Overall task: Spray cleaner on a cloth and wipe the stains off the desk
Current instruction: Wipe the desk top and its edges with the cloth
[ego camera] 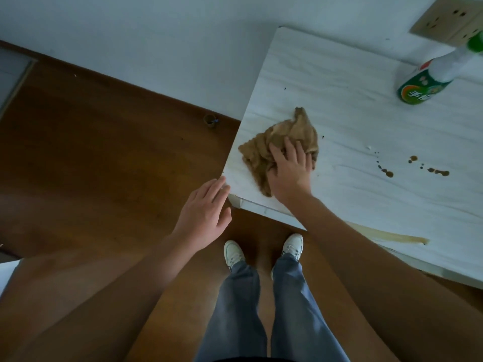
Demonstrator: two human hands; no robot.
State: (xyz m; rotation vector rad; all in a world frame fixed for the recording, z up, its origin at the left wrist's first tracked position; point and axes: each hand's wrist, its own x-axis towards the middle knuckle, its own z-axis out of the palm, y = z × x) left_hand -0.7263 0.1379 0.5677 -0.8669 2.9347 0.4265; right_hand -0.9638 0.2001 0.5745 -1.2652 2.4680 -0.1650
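Head view: the right hand presses the crumpled brown cloth with flat fingers onto the white desk, near its left edge. The left hand, fingers straight, touches the near-left corner. Brown stains lie to the right; the spray bottle stands far right.

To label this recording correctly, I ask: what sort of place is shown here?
Probably a room in a home or dormitory: a white desk set against a plain wall, a socket panel on that wall, and a brown wooden floor.
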